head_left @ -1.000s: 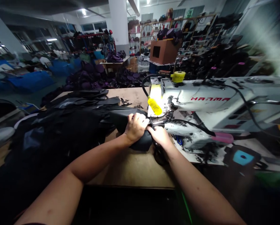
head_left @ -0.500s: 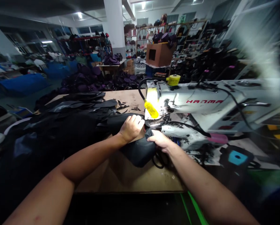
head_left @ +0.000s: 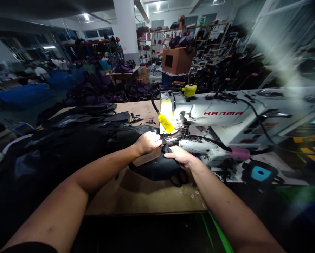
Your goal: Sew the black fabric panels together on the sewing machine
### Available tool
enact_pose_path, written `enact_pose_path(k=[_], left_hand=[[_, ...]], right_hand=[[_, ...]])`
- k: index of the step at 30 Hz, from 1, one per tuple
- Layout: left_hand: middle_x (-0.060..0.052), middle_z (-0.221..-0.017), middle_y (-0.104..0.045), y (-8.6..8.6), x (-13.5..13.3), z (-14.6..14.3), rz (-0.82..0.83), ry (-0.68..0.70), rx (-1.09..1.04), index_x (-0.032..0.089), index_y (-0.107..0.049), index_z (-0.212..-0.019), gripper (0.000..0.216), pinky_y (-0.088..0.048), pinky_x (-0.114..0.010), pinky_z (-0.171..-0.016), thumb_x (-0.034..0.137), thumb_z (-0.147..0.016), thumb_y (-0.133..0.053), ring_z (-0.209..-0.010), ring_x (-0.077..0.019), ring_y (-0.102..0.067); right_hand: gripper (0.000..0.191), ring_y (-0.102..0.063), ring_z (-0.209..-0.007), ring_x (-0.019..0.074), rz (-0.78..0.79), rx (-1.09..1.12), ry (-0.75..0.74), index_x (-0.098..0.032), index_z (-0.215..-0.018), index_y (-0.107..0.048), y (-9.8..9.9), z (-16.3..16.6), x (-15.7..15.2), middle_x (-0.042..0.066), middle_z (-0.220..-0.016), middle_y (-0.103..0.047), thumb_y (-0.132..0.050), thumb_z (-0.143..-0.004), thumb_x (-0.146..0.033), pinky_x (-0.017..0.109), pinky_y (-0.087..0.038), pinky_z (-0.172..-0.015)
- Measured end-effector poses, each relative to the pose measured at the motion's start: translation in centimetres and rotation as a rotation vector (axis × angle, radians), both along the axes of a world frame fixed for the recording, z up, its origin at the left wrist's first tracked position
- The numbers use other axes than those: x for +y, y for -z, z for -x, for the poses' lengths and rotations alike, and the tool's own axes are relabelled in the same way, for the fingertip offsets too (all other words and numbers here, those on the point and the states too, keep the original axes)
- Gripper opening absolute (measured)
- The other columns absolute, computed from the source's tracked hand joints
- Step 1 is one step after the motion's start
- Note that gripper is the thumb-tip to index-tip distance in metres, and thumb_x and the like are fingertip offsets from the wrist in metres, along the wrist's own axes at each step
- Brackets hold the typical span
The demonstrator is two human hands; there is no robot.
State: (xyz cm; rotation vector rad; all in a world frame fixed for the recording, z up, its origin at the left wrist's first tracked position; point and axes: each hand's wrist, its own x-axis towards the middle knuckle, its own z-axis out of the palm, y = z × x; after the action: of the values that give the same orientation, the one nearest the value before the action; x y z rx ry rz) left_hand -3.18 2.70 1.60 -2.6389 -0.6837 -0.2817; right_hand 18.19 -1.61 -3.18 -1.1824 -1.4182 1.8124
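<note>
My left hand [head_left: 147, 142] is closed over the far edge of a black leather piece [head_left: 154, 168], just left of the needle area of a white sewing machine [head_left: 220, 114]. My right hand [head_left: 180, 156] grips the same black piece at its right side, close to the machine's lower arm. The piece curves down toward me over the wooden table [head_left: 147, 196]. A yellow lamp [head_left: 166, 123] on a black cable lights the needle area right above my hands.
A large heap of black cut pieces [head_left: 68, 137] covers the table's left half. A yellow spool [head_left: 189, 90] sits atop the machine, and a pink-handled part [head_left: 239, 153] sticks out on its right. Shelves, a brown box [head_left: 176, 59] and purple piles fill the room behind.
Both hands have drawn the black piece a little toward me and lower, so more of it hangs over the table. The view has shifted slightly to the right.
</note>
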Motion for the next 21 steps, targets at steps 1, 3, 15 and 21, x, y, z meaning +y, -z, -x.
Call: enact_pose_path(k=[1,3,15,21], left_hand=[[-0.009,-0.079,-0.064,0.0,0.2,0.1,0.020,0.023,0.034,0.016,-0.070,-0.086,0.046,-0.037,-0.034,-0.067,0.038,-0.107,-0.036,-0.078,-0.0215,-0.058],[-0.008,-0.077,-0.065,-0.2,0.6,0.3,0.049,0.057,0.084,0.017,-0.071,-0.084,0.043,-0.038,-0.032,-0.065,0.037,-0.106,-0.040,-0.076,-0.0208,-0.058],[-0.006,-0.089,-0.073,-1.4,-0.3,-1.3,0.240,-0.028,0.089,0.017,-0.075,-0.092,0.024,-0.048,-0.030,-0.071,0.021,-0.097,-0.052,-0.083,-0.0208,-0.066],[-0.016,-0.094,-0.071,0.6,-3.3,-5.0,0.200,-0.293,0.021,0.006,-0.072,-0.095,0.026,-0.053,-0.038,-0.079,0.012,-0.098,-0.047,-0.086,-0.0265,-0.068]], right_hand=[[0.019,-0.067,-0.076,0.0194,-0.038,-0.047,0.027,-0.018,-0.088,-0.072,-0.2,0.0,0.1,0.002,-0.083,-0.074,-0.069,-0.075,-0.031,0.029,-0.051,-0.074],[0.019,-0.062,-0.068,0.0179,-0.172,-0.258,0.134,-0.017,-0.074,-0.068,-0.3,0.1,0.3,0.001,-0.070,-0.068,-0.063,-0.080,-0.035,0.027,-0.047,-0.066],[0.025,-0.062,-0.080,0.0200,-0.331,-0.144,0.274,-0.017,-0.089,-0.067,2.3,2.0,0.5,0.005,-0.087,-0.072,-0.063,-0.077,-0.038,0.031,-0.050,-0.076],[0.028,-0.064,-0.088,0.0250,-0.579,-0.410,0.351,-0.013,-0.086,-0.069,3.1,2.4,1.1,0.014,-0.096,-0.075,-0.049,-0.090,-0.032,0.038,-0.050,-0.087]])
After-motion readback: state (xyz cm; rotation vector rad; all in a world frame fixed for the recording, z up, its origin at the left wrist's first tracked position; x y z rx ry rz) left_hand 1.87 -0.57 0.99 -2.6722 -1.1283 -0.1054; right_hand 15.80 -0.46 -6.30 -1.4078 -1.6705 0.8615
